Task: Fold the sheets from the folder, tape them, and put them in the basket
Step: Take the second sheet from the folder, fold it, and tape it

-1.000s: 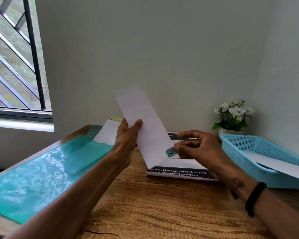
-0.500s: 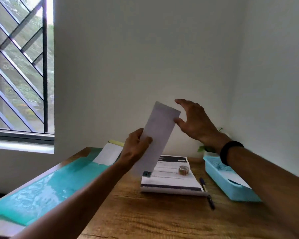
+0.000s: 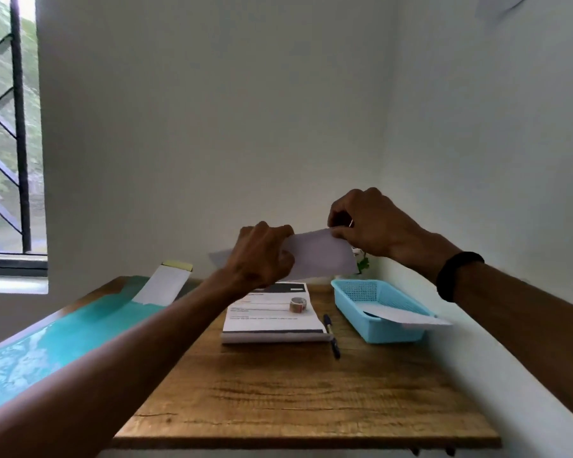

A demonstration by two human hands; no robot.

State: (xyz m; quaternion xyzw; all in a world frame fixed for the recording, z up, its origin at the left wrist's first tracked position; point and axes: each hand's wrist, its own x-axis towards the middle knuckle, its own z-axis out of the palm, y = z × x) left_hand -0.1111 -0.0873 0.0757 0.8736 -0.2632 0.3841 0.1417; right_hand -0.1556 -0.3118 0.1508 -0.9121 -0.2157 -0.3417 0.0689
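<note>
Both grips were clamped on 1 folded sheet (image 3: 318, 259), held in the air above the printed pad (image 3: 271, 317): the left hand (image 3: 262, 256) pinched its left end, the right hand (image 3: 367, 223) its top right corner, probably to keep the fold flat and taut for sealing. On the pad sat the tape roll (image 3: 298, 305), within easy reach. Just right of the pad lay a pen (image 3: 330, 335), and further right the blue basket (image 3: 351, 287), already holding 1 folded sheet (image 3: 407, 317) that overhung its rim. Left of the pad, the teal folder (image 3: 63, 332) lay on the tabletop (image 3: 295, 391) with a white sheet (image 3: 163, 287) on it.
</note>
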